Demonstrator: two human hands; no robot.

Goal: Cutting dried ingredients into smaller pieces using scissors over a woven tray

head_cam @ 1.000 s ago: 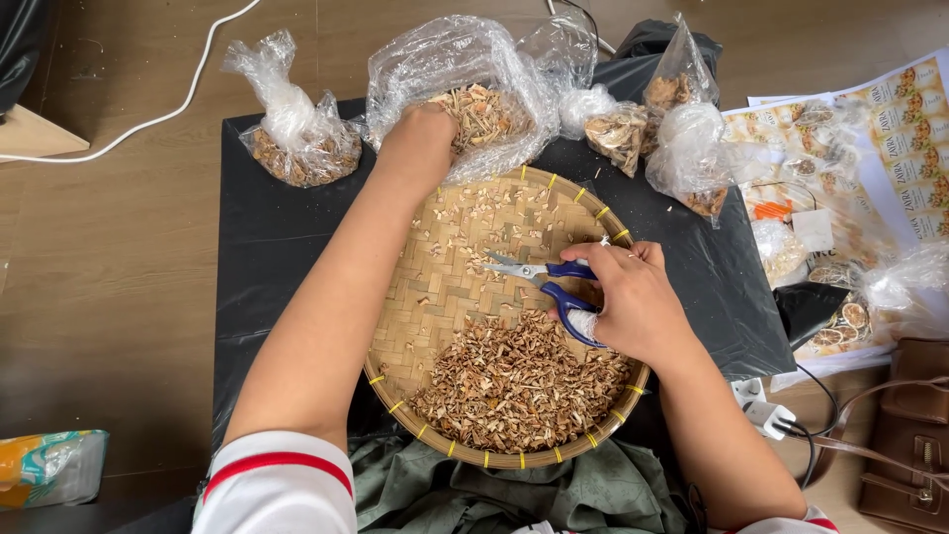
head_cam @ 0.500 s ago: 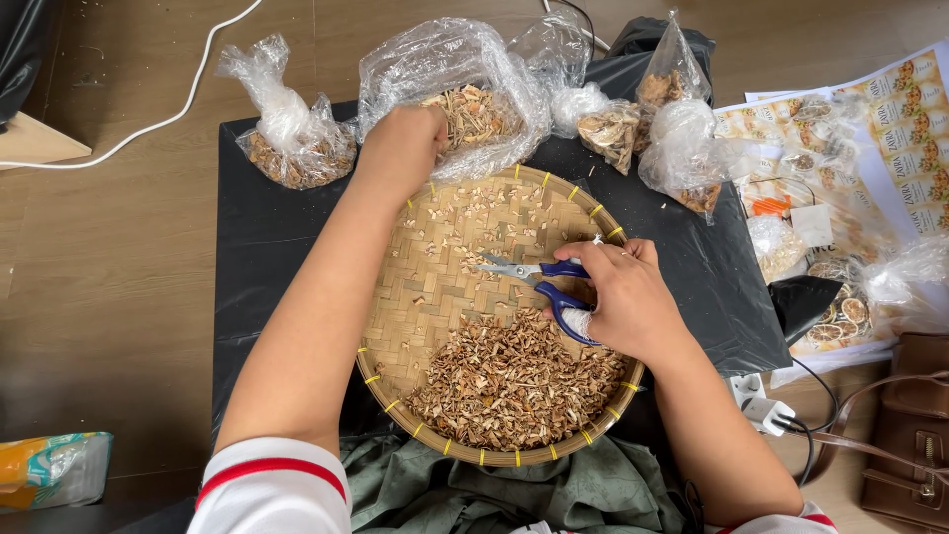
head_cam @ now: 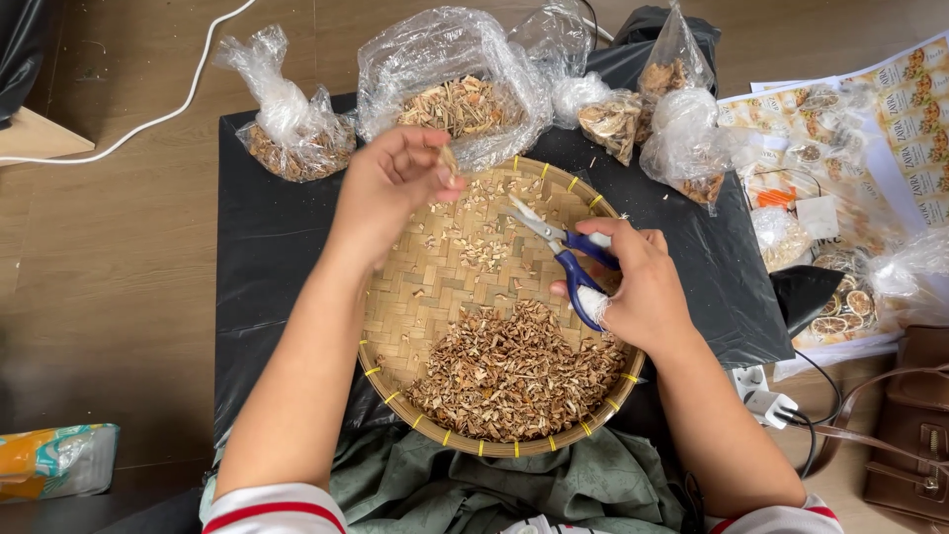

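Scissors (head_cam: 565, 255) in right hand (head_cam: 643, 292); left hand (head_cam: 390, 188) pinches stalk (head_cam: 450, 161).

clear bags (head_cam: 455, 84) top | printed sheets (head_cam: 890, 109) right | orange-teal packet (head_cam: 54, 460) bottom-left

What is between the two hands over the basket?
In the head view, the open blades of the blue-handled scissors point from the right hand toward the left hand. Below lies woven basket floor with scattered dried bits.
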